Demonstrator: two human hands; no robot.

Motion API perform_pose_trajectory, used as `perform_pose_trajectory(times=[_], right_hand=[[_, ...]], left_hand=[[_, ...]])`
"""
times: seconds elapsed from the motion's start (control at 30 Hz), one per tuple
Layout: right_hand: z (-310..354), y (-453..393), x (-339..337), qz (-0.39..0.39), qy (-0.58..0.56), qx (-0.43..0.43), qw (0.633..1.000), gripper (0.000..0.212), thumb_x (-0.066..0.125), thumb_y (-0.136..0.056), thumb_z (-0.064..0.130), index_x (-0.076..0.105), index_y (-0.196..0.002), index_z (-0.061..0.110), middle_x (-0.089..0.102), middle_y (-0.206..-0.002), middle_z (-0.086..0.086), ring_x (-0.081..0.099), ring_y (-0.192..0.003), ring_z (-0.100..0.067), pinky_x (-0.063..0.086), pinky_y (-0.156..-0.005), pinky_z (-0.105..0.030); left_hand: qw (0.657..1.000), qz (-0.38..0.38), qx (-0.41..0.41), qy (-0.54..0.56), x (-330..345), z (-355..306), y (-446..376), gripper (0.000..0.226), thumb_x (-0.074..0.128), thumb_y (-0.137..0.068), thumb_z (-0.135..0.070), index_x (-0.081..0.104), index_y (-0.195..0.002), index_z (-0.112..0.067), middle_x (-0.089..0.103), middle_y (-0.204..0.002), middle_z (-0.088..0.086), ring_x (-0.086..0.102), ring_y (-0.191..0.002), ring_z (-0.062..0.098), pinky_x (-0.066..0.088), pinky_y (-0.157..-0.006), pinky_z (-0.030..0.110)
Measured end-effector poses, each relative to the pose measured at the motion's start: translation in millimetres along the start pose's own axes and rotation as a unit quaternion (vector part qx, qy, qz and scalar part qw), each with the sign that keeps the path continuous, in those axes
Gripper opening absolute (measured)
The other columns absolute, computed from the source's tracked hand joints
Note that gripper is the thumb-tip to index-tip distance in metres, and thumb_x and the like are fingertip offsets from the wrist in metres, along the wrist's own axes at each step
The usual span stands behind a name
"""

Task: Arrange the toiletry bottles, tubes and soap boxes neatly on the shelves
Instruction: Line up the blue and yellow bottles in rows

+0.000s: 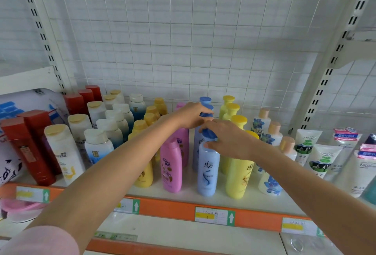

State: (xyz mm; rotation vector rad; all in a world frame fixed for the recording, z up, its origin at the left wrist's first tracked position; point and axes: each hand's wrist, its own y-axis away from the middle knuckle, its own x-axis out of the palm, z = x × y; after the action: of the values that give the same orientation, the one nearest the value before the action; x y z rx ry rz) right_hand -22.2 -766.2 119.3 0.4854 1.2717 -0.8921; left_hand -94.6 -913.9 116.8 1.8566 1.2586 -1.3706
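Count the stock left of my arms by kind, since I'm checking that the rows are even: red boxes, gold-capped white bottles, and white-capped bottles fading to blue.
Red boxes: 5
Gold-capped white bottles: 5
White-capped bottles fading to blue: 5
Total: 15 in view, so the three rows match.

Glossy smooth plastic bottles (207, 170), probably painted metal shelf (183, 192), white wire grid (183, 41).

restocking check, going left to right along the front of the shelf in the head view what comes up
red box → white bottle → pink bottle → blue bottle → yellow bottle → face wash tubes
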Motion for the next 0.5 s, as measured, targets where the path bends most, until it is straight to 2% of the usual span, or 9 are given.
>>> perform_pose_trajectory(times=[0.1, 0.2, 0.3, 0.4, 0.43, 0.5], right_hand=[[-2.2, -3.9, 3.8, -0.007, -0.038, 0.007, 0.999, 0.034, 0.056, -0.087, 0.015, 0.050, -0.121, 0.014, 0.049, -0.124, -0.003, 0.045, -0.107, -0.019, 0.036, -0.087, -0.026], [-1.5, -3.1, 7.1, -0.015, -0.066, 0.006, 0.998, 0.034, 0.055, -0.086, 0.009, 0.050, -0.119, 0.014, 0.048, -0.124, -0.002, 0.040, -0.099, -0.013, 0.030, -0.080, -0.021], [1.0, -2.8, 10.0, -0.013, -0.064, 0.010, 0.998, 0.034, 0.053, -0.087, 0.007, 0.047, -0.120, 0.013, 0.046, -0.124, -0.003, 0.037, -0.098, -0.012, 0.027, -0.078, -0.019], [5.4, -4.1, 9.4, -0.002, -0.062, 0.023, 0.998, 0.034, 0.051, -0.088, 0.006, 0.045, -0.120, 0.012, 0.045, -0.124, -0.005, 0.038, -0.098, -0.015, 0.031, -0.081, -0.024], [6.6, -4.1, 8.9, 0.005, -0.055, 0.027, 0.998, 0.033, 0.049, -0.089, 0.007, 0.044, -0.121, 0.012, 0.044, -0.123, -0.005, 0.039, -0.098, -0.017, 0.032, -0.081, -0.025], [8.3, -3.9, 9.1, 0.013, -0.036, 0.025, 0.999, 0.032, 0.048, -0.089, 0.007, 0.042, -0.120, 0.010, 0.043, -0.121, -0.006, 0.042, -0.098, -0.020, 0.036, -0.082, -0.029]], left_hand=[[1.000, 0.003, 0.015, -0.018, -2.1, -1.3, 0.5, 0.007, 0.046, -0.092, -0.021, 0.050, -0.087, -0.021, 0.050, -0.081, 0.007, 0.041, -0.071, 0.015, 0.026, -0.056, 0.021], [0.999, 0.008, 0.035, -0.037, -3.3, -0.4, 0.8, 0.008, 0.044, -0.092, -0.014, 0.042, -0.087, -0.020, 0.047, -0.083, 0.005, 0.041, -0.074, 0.015, 0.029, -0.057, 0.018], [0.999, 0.009, 0.040, -0.029, -3.9, 1.0, 1.6, 0.010, 0.044, -0.092, -0.013, 0.053, -0.088, -0.015, 0.048, -0.081, 0.007, 0.038, -0.064, 0.010, 0.031, -0.059, 0.009], [0.999, 0.020, 0.027, -0.026, -7.4, 0.1, 3.0, 0.017, 0.045, -0.092, -0.013, 0.060, -0.099, -0.008, 0.051, -0.087, 0.009, 0.043, -0.071, 0.015, 0.030, -0.058, 0.014], [0.999, 0.021, 0.024, -0.023, -8.9, 0.2, 4.1, 0.023, 0.047, -0.091, -0.013, 0.060, -0.108, -0.006, 0.054, -0.091, 0.011, 0.047, -0.077, 0.019, 0.031, -0.061, 0.014], [1.000, 0.018, 0.017, 0.004, -12.3, 1.5, 7.8, 0.035, 0.051, -0.091, -0.019, 0.056, -0.126, -0.014, 0.062, -0.104, 0.013, 0.058, -0.091, 0.026, 0.043, -0.076, 0.024]])
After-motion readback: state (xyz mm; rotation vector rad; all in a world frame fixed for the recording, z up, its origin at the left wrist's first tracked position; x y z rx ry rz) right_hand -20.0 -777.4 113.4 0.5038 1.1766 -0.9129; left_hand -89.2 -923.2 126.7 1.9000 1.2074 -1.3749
